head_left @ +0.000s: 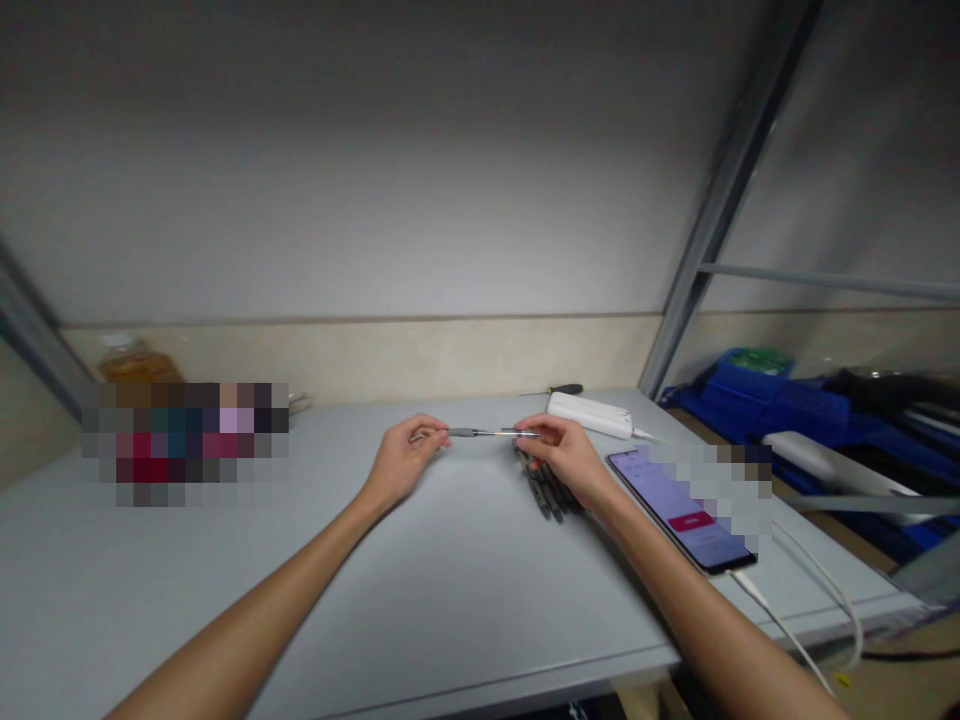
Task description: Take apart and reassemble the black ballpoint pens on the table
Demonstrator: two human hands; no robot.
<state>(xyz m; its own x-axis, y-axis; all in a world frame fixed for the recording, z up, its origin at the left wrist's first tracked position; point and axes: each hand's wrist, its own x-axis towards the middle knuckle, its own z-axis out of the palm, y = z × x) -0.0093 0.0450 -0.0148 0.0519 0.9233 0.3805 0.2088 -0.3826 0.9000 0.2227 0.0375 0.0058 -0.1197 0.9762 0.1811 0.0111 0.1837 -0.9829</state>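
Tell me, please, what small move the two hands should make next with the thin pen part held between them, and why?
Probably bring the hands together along the part's line. The left hand pinches the grey barrel end of the thin grey pen part; the right hand pinches its slim tip end above the black pens on the grey table.

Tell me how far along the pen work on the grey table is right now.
Done: nothing shows as clearly finished. In hand: the left hand and right hand pinch opposite ends of one thin pen above the table. Left: a bundle of dark pens lies under the right hand, beside the phone; whether those are finished cannot be told.
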